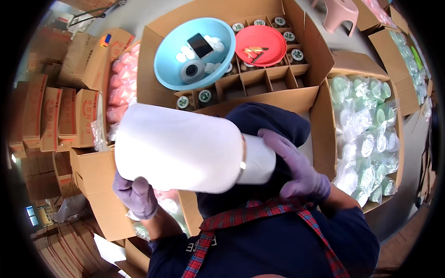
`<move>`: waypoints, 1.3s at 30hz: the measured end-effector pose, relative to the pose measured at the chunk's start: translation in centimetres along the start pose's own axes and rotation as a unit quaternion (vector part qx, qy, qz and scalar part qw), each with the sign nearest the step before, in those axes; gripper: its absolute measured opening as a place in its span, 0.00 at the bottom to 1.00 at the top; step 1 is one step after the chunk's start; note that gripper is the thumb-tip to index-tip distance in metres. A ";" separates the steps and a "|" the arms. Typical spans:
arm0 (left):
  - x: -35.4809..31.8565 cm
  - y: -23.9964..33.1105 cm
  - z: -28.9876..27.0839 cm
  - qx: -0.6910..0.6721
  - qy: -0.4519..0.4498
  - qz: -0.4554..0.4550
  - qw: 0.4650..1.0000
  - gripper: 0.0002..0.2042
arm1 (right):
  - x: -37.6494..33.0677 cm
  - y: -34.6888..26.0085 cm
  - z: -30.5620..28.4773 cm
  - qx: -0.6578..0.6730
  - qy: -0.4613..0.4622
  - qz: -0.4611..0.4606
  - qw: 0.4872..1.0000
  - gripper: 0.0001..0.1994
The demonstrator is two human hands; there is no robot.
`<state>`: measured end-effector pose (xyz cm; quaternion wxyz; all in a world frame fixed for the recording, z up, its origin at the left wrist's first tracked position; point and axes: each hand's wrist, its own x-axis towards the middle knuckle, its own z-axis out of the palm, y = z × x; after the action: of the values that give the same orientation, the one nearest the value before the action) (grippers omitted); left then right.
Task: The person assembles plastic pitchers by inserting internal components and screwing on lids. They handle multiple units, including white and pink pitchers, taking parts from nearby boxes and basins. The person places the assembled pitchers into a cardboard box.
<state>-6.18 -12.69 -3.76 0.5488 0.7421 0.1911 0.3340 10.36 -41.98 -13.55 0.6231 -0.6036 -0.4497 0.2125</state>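
Observation:
A large white cylindrical bottle-shaped vessel (178, 148) lies tilted on its side across my front, with a thin gold ring before its narrower white end (257, 160). My left hand (136, 197), in a thin purple glove, is closed round the lower edge of the wide end; part of its fingers is hidden behind the vessel. At the other end my right hand (296, 164), gloved the same way, holds the narrow part, its fingers stretched along the rim. Bright light washes out detail on the white surface.
Ahead stands a divided carton (259, 99) holding several jars, with a blue basin (162, 69) and a red basin (276, 41) on top. The blue one holds white caps, a phone and a round grey item. Cartons of wrapped green cups (366, 125) and pink cups (123, 85) flank me.

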 end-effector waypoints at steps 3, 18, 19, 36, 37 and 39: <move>-1.9 -1.3 -2.2 0.032 0.054 0.035 0.997 0.26 | 1.4 -1.9 1.9 -0.023 0.012 0.061 0.998 0.56; 0.2 -11.0 -12.6 -0.414 0.035 -0.239 0.878 0.23 | 3.7 -10.8 -0.7 -0.392 -0.056 -0.352 0.848 0.30; 0.2 -10.5 -12.4 -0.233 0.010 -0.182 0.955 0.23 | 4.3 -10.3 -1.1 -0.394 -0.050 -0.294 0.870 0.33; -0.5 -10.4 -11.8 -0.106 -0.040 -0.219 0.969 0.26 | 9.8 -0.2 -0.4 -0.320 0.070 -0.084 0.941 0.43; -0.1 -9.4 -10.5 -0.107 -0.006 -0.233 0.967 0.22 | 12.0 0.8 -1.0 -0.313 0.112 -0.084 0.940 0.43; 0.1 -8.3 -9.6 -0.064 0.000 -0.244 0.968 0.20 | 17.2 2.7 -1.0 -0.281 0.168 -0.065 0.943 0.39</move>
<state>-12.22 -3.33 -9.85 0.6602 0.6362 0.3443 0.2019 20.62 -28.14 -10.71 0.5072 -0.7508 -0.4178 -0.0677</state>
